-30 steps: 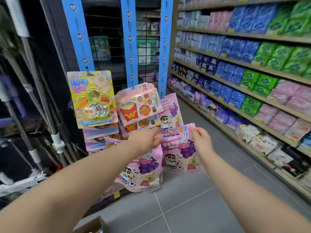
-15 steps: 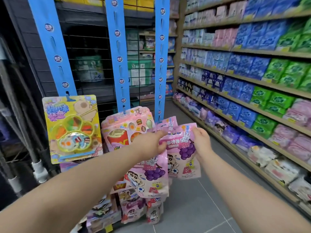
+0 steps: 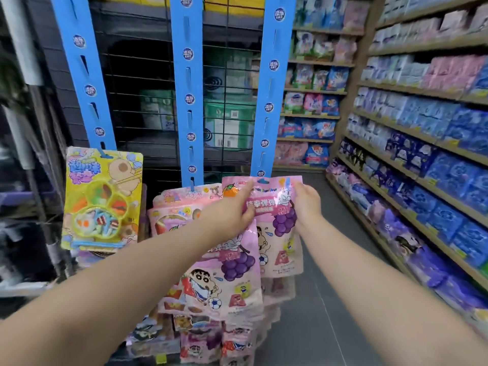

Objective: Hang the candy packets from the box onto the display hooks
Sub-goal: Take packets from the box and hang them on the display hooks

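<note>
Both the left hand (image 3: 232, 215) and right hand (image 3: 306, 204) pinch the pink glossy grape candy packet (image 3: 277, 228) just under the blue hook strip (image 3: 266, 107) above them; a missed hook would let it drop.

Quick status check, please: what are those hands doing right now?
Left hand and right hand both gripping grape candy packet. Packet top raised to right blue strip. Hung packets crowd below.
</note>
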